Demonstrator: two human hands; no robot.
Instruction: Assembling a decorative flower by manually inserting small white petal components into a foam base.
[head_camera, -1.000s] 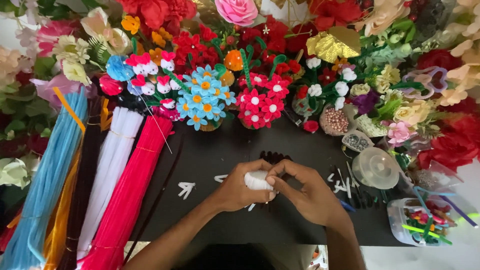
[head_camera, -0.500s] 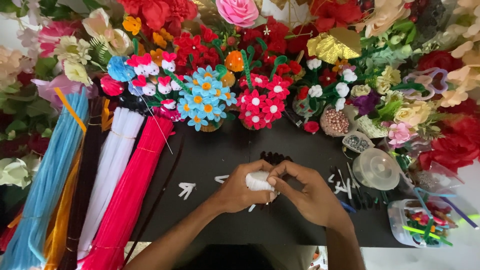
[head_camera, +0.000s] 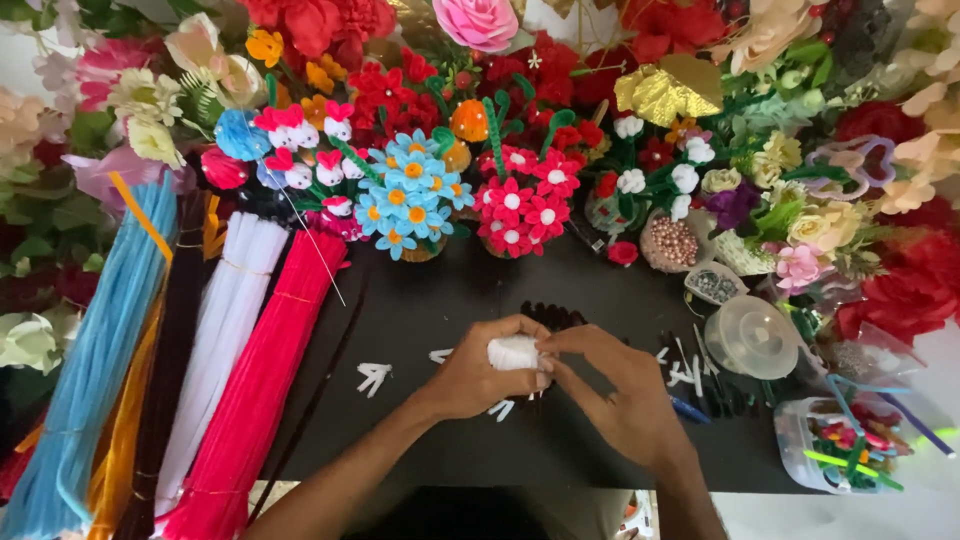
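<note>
Your left hand (head_camera: 478, 378) and right hand (head_camera: 617, 392) meet over the middle of the black mat (head_camera: 430, 300), both pinched on one small white fuzzy bundle (head_camera: 514, 353). The left thumb and fingers cup it from the left and below; the right fingertips press in from the right. Whether the bundle is coiled or only folded, I cannot tell, since your fingers cover most of it.

By my judgement, the shaping goes best if the left hand holds the bundle firm and only the right fingertips work, in small turns, so the fuzz is not flattened. Work low over the mat, so that a slip drops the bundle where you can see it.

Small white cut pieces (head_camera: 375, 376) lie on the mat just to the left, and more by your right hand. A dark comb-like piece (head_camera: 553, 315) sits just behind your fingers. Further left lie long bundles of pink stems (head_camera: 255, 390), white stems (head_camera: 220, 340) and blue stems (head_camera: 95, 370). A clear round lid (head_camera: 752, 337) sits to the right, with flowers (head_camera: 410, 200) massed along the far edge.
</note>
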